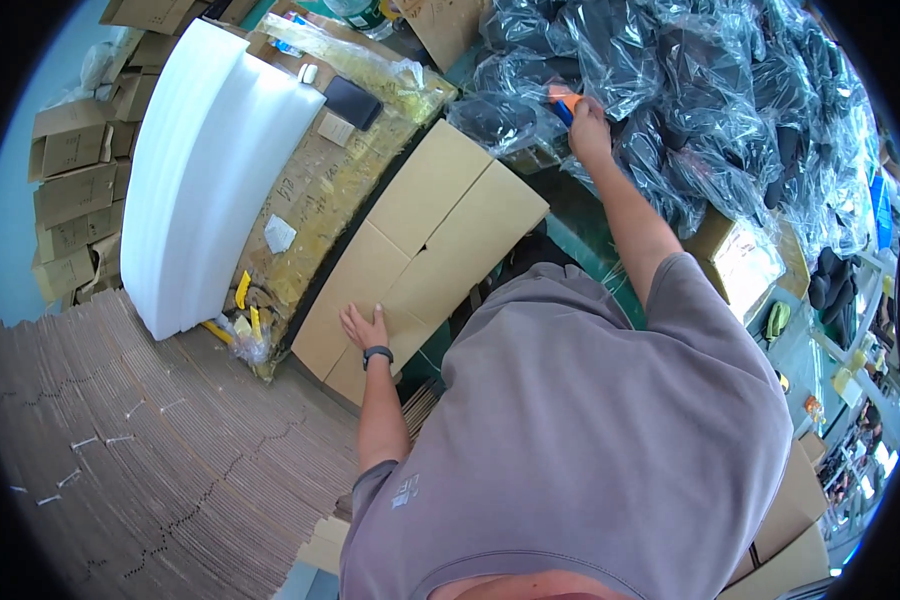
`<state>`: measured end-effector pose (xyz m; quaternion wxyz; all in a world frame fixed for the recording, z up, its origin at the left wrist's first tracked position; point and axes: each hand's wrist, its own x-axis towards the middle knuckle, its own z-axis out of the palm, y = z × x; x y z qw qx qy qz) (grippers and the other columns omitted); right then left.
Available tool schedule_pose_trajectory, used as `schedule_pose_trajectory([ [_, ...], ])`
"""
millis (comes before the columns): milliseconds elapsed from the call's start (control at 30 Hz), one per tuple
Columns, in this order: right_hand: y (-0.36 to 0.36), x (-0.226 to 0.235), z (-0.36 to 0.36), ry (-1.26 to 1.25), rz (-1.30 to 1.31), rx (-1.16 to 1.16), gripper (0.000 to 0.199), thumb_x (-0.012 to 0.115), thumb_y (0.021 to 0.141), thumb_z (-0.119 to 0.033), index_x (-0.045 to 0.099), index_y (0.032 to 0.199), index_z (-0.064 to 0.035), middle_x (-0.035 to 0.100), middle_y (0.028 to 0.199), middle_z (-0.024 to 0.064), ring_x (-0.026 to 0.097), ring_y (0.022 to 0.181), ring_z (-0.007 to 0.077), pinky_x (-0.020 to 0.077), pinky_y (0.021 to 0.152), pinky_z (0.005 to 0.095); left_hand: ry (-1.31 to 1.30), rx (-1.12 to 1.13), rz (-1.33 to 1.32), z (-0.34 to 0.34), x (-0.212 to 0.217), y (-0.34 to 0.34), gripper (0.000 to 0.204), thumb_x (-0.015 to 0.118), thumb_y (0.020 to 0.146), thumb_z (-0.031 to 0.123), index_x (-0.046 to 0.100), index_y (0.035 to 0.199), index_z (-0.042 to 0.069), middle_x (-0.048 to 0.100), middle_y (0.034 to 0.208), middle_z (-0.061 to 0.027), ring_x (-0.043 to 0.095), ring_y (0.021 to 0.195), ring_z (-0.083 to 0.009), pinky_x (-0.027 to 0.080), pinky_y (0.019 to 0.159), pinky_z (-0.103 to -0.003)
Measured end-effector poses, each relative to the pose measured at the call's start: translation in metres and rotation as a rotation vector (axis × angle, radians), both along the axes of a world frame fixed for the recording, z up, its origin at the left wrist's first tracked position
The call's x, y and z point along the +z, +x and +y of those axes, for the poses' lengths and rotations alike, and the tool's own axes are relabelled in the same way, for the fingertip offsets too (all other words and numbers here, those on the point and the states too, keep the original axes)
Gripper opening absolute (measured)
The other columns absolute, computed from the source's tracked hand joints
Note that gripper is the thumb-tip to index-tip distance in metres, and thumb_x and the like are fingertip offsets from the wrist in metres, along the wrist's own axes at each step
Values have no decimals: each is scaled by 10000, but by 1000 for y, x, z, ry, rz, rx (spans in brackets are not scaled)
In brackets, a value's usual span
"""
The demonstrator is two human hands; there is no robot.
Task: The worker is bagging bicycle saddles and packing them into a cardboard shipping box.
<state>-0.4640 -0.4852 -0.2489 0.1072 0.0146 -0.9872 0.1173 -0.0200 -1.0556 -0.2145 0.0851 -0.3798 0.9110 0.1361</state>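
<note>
My left hand lies flat, fingers spread, on the near flap of a brown cardboard box whose flaps are folded closed; a dark watch sits on that wrist. My right hand reaches far forward, closed around an orange and blue tool, at the edge of a heap of dark items in clear plastic bags. The box stands on a green surface between both arms.
A tall stack of white foam sheets stands left of the box, beside a plastic-wrapped bundle of flat cardboard with a black phone on it. Stacked flat cartons fill the lower left. More boxes line the far left.
</note>
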Motion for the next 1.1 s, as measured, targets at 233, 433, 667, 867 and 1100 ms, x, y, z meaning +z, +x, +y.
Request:
schedule_pose_trajectory([
  [233,-25,48,-16,0,-394,123,358,658,997,-171,588,1316,-23,795,1133,248,776,1009,479,598,925,575,-16,-69,-222,-9,54,-39,1099,973,756,592,508,1655,164,506,1526,-202,494,1424,-412,442,1205,-523],
  [433,38,169,-55,-534,-177,149,442,716,969,-130,589,1378,-17,740,1227,315,719,1153,508,570,969,576,-42,-175,-236,-23,62,-51,1199,995,724,568,426,1713,202,405,1662,-234,407,1541,-437,398,1274,-535],
  [667,148,140,-159,-518,-83,263,377,688,898,5,669,1274,-5,693,1188,277,663,1107,507,530,994,563,6,-136,-162,-31,54,-41,1234,1004,709,557,393,1727,220,319,1734,-255,313,1611,-457,401,1278,-555],
  [867,179,91,-196,-330,-210,254,407,692,918,-38,694,1326,-31,678,1202,288,682,1110,486,554,1005,548,26,-166,-115,-34,56,-42,1226,979,722,608,404,1726,201,314,1731,-244,309,1604,-462,378,1282,-563],
  [1100,245,118,-304,-280,-669,822,362,697,931,-98,745,1288,-57,740,1200,226,751,1099,407,618,931,532,-62,-192,-155,-36,46,-34,1262,962,718,660,361,1745,241,308,1725,-246,306,1603,-461,364,1275,-591],
])
